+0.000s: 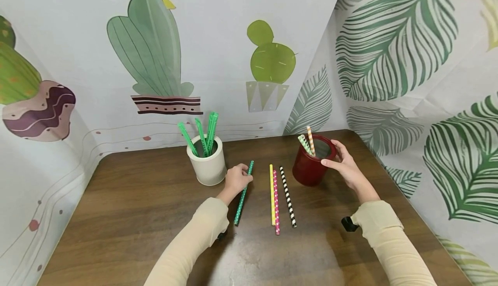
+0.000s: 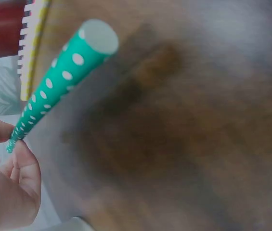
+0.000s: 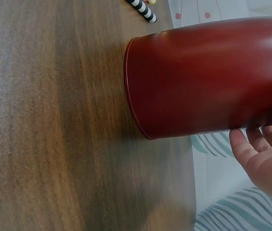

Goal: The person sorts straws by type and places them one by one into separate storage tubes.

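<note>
My left hand (image 1: 235,179) pinches a green paper straw with white dots (image 2: 54,86) between thumb and fingers, near its upper end. In the left wrist view the straw's lower end points toward the camera. On the right, my right hand (image 1: 347,168) holds the dark red cup (image 3: 203,82) at its right side, thumb on the near rim and fingers farther back. An orange-striped straw (image 1: 310,139) and green-striped straws (image 1: 304,144) stand in that cup. Between the hands lie a yellow straw (image 1: 271,191), a pink dotted straw (image 1: 276,208) and a black-and-white striped straw (image 1: 288,197).
A cream cup (image 1: 210,169) with several bright green straws (image 1: 212,130) stands just left of my left hand. The brown wooden table (image 1: 128,217) meets a patterned wall cloth (image 1: 221,39) at its back edge.
</note>
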Action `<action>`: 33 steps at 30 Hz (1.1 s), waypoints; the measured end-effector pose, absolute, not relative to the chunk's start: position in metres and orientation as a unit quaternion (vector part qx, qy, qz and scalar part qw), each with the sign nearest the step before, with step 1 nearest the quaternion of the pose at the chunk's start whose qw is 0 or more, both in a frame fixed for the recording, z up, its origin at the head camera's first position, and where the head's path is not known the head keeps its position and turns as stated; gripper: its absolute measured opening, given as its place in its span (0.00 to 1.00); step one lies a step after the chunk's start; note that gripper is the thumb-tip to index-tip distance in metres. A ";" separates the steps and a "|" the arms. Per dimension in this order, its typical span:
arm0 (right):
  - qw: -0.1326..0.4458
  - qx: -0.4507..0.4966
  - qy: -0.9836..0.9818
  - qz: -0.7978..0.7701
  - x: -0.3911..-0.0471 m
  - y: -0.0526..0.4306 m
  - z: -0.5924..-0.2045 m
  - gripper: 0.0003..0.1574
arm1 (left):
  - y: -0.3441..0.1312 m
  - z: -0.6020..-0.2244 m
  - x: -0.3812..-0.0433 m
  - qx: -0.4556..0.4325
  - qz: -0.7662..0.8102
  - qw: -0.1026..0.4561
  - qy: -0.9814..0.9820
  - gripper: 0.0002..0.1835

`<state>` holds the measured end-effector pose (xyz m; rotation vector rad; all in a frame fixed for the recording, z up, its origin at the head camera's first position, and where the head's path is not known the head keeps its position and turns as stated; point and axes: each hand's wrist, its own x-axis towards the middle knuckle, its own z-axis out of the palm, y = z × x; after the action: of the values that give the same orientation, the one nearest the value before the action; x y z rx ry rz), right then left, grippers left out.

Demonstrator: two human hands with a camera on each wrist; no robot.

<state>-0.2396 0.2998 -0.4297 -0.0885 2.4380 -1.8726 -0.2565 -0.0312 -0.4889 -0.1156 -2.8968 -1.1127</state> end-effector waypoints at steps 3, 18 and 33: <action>0.034 -0.029 0.793 -0.608 -0.239 0.300 -0.429 0.50 | -0.029 -0.478 -0.260 -0.039 -0.383 0.018 -0.923 0.15; 0.040 -0.024 0.789 -0.612 -0.242 0.301 -0.432 0.50 | -0.007 -0.442 -0.266 0.022 -0.607 -0.060 -0.792 0.16; 0.029 -0.030 0.789 -0.613 -0.238 0.299 -0.429 0.50 | 0.025 -0.393 -0.282 0.066 -0.776 -0.066 -0.624 0.12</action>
<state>-0.2384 0.2992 -0.4290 -0.0915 2.4335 -1.8917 -0.2820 0.0252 -0.3932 0.2171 -2.0473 -2.5452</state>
